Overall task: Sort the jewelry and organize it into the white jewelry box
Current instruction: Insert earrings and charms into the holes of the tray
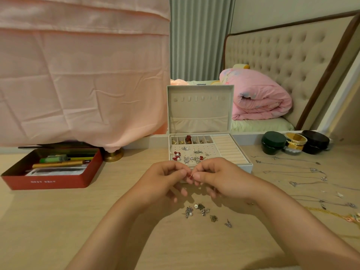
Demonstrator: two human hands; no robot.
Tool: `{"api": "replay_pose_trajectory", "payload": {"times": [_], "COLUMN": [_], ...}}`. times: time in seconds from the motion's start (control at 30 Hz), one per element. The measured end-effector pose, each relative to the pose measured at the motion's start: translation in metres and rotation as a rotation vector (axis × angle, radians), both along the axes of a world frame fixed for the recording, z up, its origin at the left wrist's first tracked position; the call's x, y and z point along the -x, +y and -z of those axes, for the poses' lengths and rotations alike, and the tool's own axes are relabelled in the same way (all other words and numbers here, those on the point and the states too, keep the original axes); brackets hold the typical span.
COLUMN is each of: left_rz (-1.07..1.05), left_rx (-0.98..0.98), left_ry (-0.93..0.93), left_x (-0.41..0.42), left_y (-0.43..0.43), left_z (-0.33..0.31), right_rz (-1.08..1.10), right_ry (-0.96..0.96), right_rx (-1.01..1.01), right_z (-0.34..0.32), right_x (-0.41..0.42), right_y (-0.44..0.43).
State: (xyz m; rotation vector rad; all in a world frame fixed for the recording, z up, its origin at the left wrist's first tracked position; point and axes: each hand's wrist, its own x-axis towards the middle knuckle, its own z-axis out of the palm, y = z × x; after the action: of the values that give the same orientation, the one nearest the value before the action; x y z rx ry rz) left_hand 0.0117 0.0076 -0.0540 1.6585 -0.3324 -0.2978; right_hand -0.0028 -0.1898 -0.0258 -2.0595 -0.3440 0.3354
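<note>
Both bare forearms are reaching in from the near edge, angling toward each other. The left hand [165, 180] and right hand [222, 179] are meeting fingertip to fingertip at the centre, each pinching the small red earring [191, 176] between thumb and forefinger, with the remaining fingers curling loosely underneath

Red tin [48, 181]: short white print on front wall, too blurred to read; no legible text elsewhere
</note>
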Motion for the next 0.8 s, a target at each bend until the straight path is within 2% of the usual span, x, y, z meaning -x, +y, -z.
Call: {"api": "replay_pose_trajectory", "payload": {"times": [0.13, 0.4, 0.57, 0.7, 0.8], "left_rz": [-0.007, -0.130, -0.043, 0.018, -0.011], "left_rx": [0.085, 0.067, 0.016, 0.041, 0.066], "left_ry": [-0.020, -0.085, 0.019, 0.114, 0.181], "left_x": [0.001, 0.000, 0.005, 0.009, 0.009], "left_y": [0.001, -0.006, -0.008, -0.012, -0.015], "left_z": [-0.003, 0.000, 0.003, 0.002, 0.006], "right_rz": [0.023, 0.150, 0.151, 0.035, 0.031], "right_ry": [0.026, 0.004, -0.100, -0.171, -0.219], "right_rx": [-0.052, -0.073, -0.051, 0.116, 0.135], "right_z": [-0.008, -0.007, -0.003, -0.007, -0.006], "right_x": [0.001, -0.001, 0.000, 0.003, 0.001], "right_y": [-0.001, 0.000, -0.003, -0.009, -0.011]}}
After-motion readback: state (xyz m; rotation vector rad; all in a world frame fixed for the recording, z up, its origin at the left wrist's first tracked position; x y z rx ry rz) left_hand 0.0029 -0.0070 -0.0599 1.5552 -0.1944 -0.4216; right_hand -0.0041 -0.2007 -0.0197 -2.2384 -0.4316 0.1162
